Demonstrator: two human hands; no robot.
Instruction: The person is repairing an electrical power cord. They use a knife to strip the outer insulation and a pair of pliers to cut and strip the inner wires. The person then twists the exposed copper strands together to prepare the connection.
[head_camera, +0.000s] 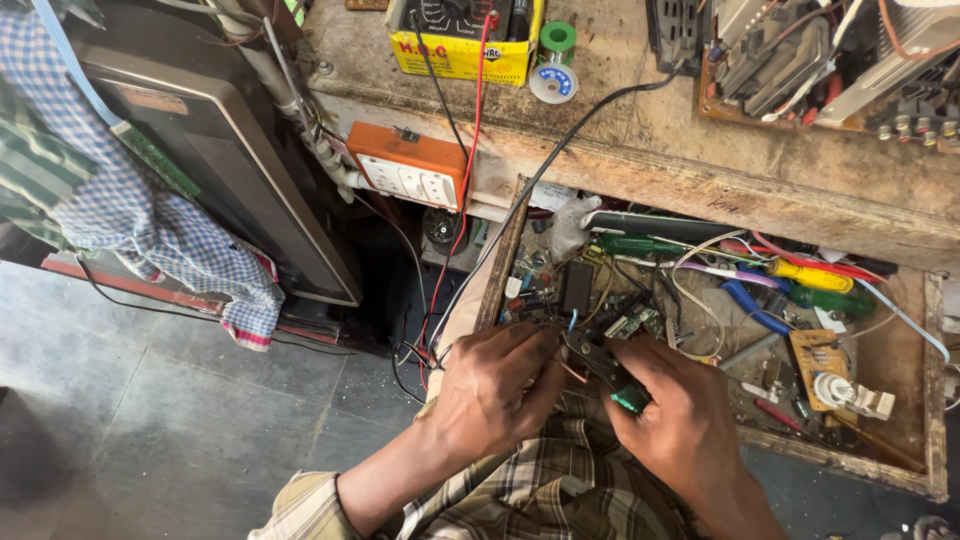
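My left hand (495, 385) is closed around a thin wire end at the front edge of an open wooden drawer (935, 400). My right hand (680, 420) grips a small cutter with green handles (615, 375), its dark jaws pointing toward the left hand's fingers. Both hands meet over my lap, above a checked shirt. What exactly the jaws touch is hidden by my fingers.
The drawer holds several screwdrivers (810, 275), blue-handled pliers (750, 305), circuit boards (815, 350) and loose wires. On the wooden bench (620, 130) stand a yellow multimeter (465, 40), a solder spool (553, 75) and electronic parts. An orange socket box (410, 165) hangs at its edge. A flat screen (220, 150) with a checked cloth leans left.
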